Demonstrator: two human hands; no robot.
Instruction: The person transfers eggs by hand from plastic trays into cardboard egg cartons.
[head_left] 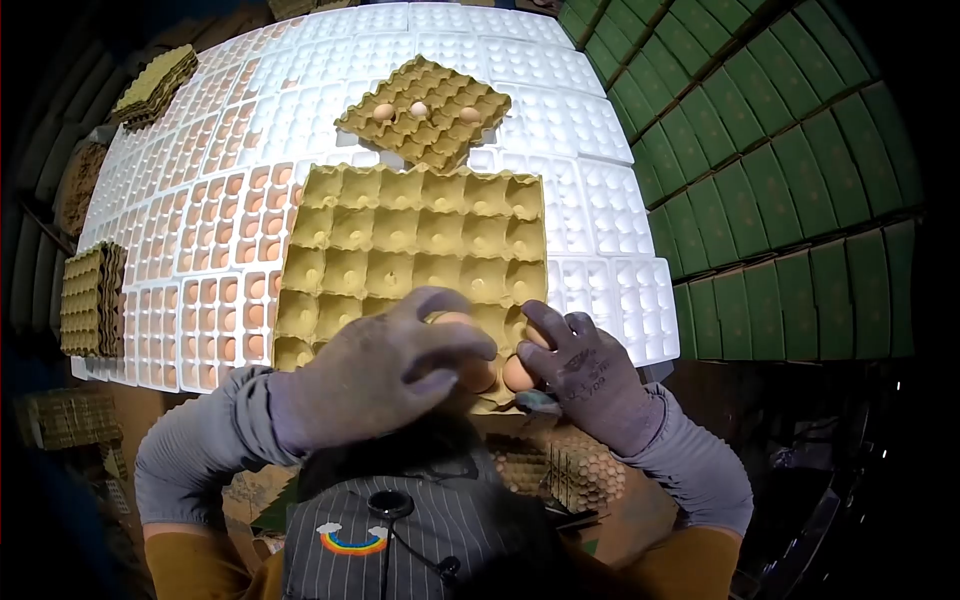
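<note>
A yellow-brown pulp egg tray lies in front of me; the cups of its far rows hold no eggs. My left hand, in a grey glove, curls over the near part of the tray around brown eggs, partly hidden by its fingers. At the tray's near right corner, my right hand, in a stained glove, has its fingers closed around eggs, one low beside the thumb. Whether these eggs rest in the cups I cannot tell.
White egg trays cover the table, those on the left filled with eggs. A tilted pulp tray carries three eggs. Pulp tray stacks stand at left, green boxes at right. Stacked eggs sit below the table edge.
</note>
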